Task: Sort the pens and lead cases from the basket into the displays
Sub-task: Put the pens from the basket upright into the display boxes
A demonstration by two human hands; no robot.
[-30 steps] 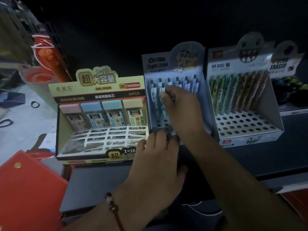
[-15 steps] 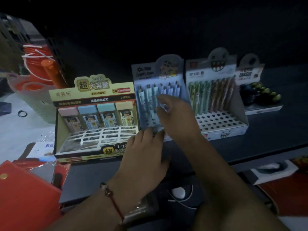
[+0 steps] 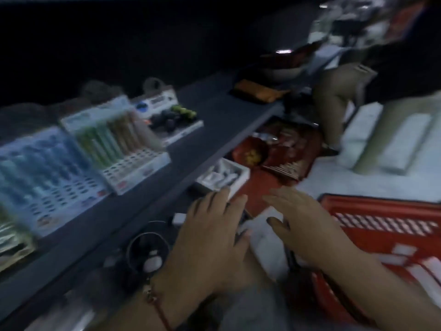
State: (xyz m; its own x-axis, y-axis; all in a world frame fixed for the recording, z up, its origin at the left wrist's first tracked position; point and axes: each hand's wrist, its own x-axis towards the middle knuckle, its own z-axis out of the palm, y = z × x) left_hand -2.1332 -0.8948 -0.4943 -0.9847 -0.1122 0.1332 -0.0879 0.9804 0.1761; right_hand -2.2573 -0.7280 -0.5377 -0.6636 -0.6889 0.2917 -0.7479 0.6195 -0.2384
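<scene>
A: What can be made out of the basket [image 3: 391, 225]?
B: One red basket, lower right, cut off by the frame edge. Its contents blur into pale streaks; no pen or lead case inside it can be counted.

A: And the displays?
B: Three stand in a row on the dark shelf [image 3: 214, 130] at left: a blue display [image 3: 45, 177] of pens, a white display [image 3: 119, 144] of green and brown pens, and an eraser display [image 3: 171, 115] behind. A fourth box is clipped at the far left edge. All are smeared by motion; pens per display cannot be counted.

A: The hands?
B: Two, both palm down between shelf and basket. The left hand [image 3: 212, 237], a red cord bracelet [image 3: 157, 306] at the wrist, has its grip loose with fingers spread, holding nothing visible. The right hand [image 3: 303, 225] likewise has its grip open, near the basket's rim. A pale packet [image 3: 267, 244] lies between and below them; whether either hand touches it cannot be told.

A: Beyond?
B: A small white tray [image 3: 224, 177] and red packaging, too blurred to identify.
</scene>
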